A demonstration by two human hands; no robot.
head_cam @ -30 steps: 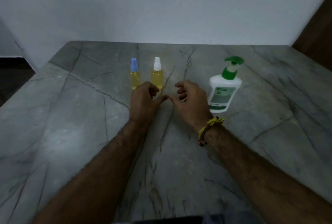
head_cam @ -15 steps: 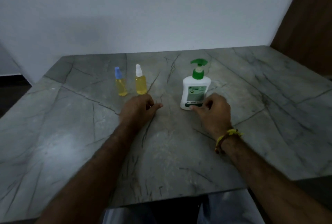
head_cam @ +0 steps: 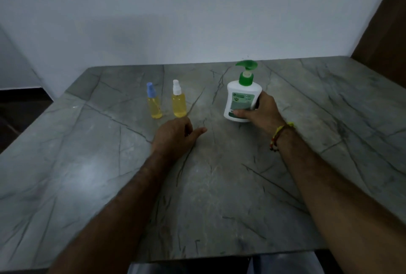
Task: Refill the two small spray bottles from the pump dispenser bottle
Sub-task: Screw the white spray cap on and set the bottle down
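Two spray bottles, blue-capped (head_cam: 153, 103) and white-capped (head_cam: 179, 101), upright just beyond left hand (head_cam: 175, 136), resting loosely curled, empty, on marble table (head_cam: 87, 174). Right hand (head_cam: 262, 111) wrapped round pump dispenser bottle (head_cam: 240, 97) low on its body, likely for steadying or lifting toward refill.

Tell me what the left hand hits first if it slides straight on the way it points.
Likely the white-capped yellow spray bottle, just beyond the left hand; depth is uncertain, and its blue-capped neighbour stands close alongside.
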